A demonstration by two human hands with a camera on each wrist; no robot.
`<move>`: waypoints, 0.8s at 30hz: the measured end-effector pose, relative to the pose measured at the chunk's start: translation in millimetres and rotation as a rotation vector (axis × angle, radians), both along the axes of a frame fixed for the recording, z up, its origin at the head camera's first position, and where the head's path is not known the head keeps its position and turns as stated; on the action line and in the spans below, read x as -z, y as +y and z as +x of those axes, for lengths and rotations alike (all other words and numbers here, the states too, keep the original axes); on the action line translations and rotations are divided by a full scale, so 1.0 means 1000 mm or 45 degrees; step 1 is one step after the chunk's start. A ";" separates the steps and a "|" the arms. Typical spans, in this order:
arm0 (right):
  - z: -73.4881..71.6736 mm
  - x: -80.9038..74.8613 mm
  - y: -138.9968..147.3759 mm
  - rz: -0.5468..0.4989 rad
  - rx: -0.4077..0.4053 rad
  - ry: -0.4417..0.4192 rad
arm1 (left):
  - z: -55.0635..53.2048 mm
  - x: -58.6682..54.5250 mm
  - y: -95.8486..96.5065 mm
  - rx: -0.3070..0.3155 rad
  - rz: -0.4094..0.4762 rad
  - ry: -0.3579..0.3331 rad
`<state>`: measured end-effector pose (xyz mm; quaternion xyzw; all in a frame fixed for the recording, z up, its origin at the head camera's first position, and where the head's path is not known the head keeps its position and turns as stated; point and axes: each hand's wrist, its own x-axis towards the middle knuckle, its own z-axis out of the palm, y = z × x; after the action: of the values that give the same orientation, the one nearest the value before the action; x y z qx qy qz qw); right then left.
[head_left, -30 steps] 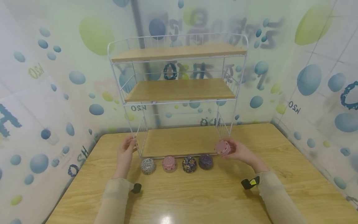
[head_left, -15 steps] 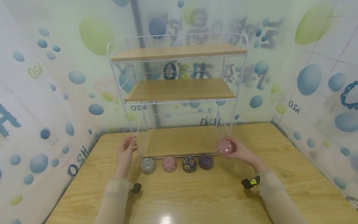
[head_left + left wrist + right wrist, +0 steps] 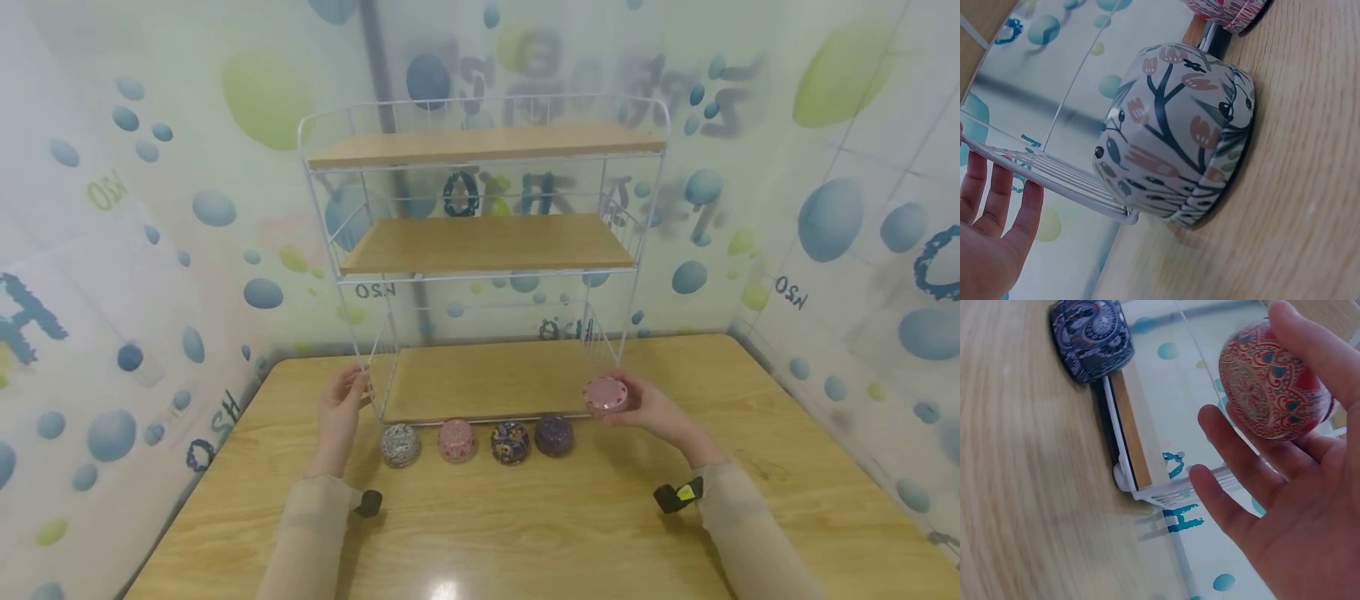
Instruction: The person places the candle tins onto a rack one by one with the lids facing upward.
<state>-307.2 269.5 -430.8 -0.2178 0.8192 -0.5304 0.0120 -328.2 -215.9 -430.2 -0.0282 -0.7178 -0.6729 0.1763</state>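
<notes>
My right hand [image 3: 651,410] holds a small round pink-red patterned tin [image 3: 605,395] between thumb and fingers, at the right front corner of a white wire rack. In the right wrist view, the tin [image 3: 1275,381] is raised off the table, and two fingers extend free of it. My left hand [image 3: 342,408] grips the rack's [image 3: 480,271] left side; in the left wrist view, its fingertips lie against the white rail [image 3: 1054,184]. Along the rack's front stand a white floral tin [image 3: 401,445], a pink tin [image 3: 457,440], a dark multicoloured tin [image 3: 510,442] and a dark purple tin [image 3: 554,436].
The rack has three wooden boards: a top shelf [image 3: 487,143], a middle shelf [image 3: 487,242] and a bottom shelf [image 3: 480,375] close to the table. It stands on a wooden table [image 3: 525,533] against a bubble-printed wall [image 3: 262,192]. Wire side rails flank the boards.
The tin in my right hand has tilted, its flat face turning more upward. My left hand stays at the rack. The head view has shifted slightly.
</notes>
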 end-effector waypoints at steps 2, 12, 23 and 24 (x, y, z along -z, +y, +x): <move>0.002 0.000 0.001 0.001 0.017 0.018 | -0.004 0.006 -0.002 -0.002 -0.004 -0.002; 0.005 0.002 0.001 -0.041 -0.028 0.008 | -0.003 0.005 0.000 -0.010 -0.014 -0.015; 0.006 0.003 0.000 0.024 0.023 0.051 | -0.005 0.008 -0.001 -0.013 0.018 0.018; 0.006 0.002 0.000 0.024 0.029 0.049 | -0.006 0.008 -0.001 -0.014 0.021 0.022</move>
<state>-301.6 269.3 -433.0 -0.2186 0.8266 -0.5186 -0.0077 -333.8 -217.2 -438.2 -0.0285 -0.7108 -0.6776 0.1864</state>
